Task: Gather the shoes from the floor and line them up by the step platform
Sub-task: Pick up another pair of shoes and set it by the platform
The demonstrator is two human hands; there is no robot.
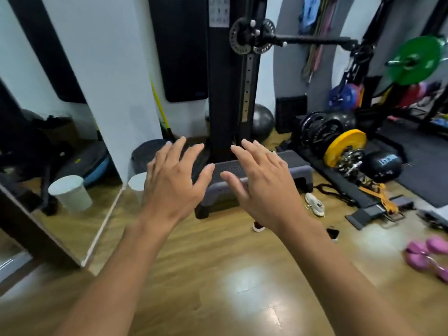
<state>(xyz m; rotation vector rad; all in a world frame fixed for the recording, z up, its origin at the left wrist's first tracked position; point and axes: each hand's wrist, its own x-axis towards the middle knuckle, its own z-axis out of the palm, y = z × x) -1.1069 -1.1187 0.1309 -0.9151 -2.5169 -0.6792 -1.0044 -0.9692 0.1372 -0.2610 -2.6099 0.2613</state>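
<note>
A grey step platform (298, 169) stands on the wooden floor in front of a black cable machine. A white sneaker (315, 204) lies to the right of it. Part of a dark shoe with a white sole (258, 227) peeks out below my right wrist, and another dark shoe (332, 232) lies just right of my right forearm. My left hand (174, 183) and my right hand (263, 183) are both stretched out in front of me, palms down, fingers spread, holding nothing. They hide much of the platform.
A mirror (48, 166) leans at the left with a white bin (136, 181) beside it. Weight plates (344, 146), a black ball (383, 164), straps (378, 200) and pink dumbbells (426, 254) crowd the right side. A grey exercise ball (263, 122) sits behind the machine (228, 93).
</note>
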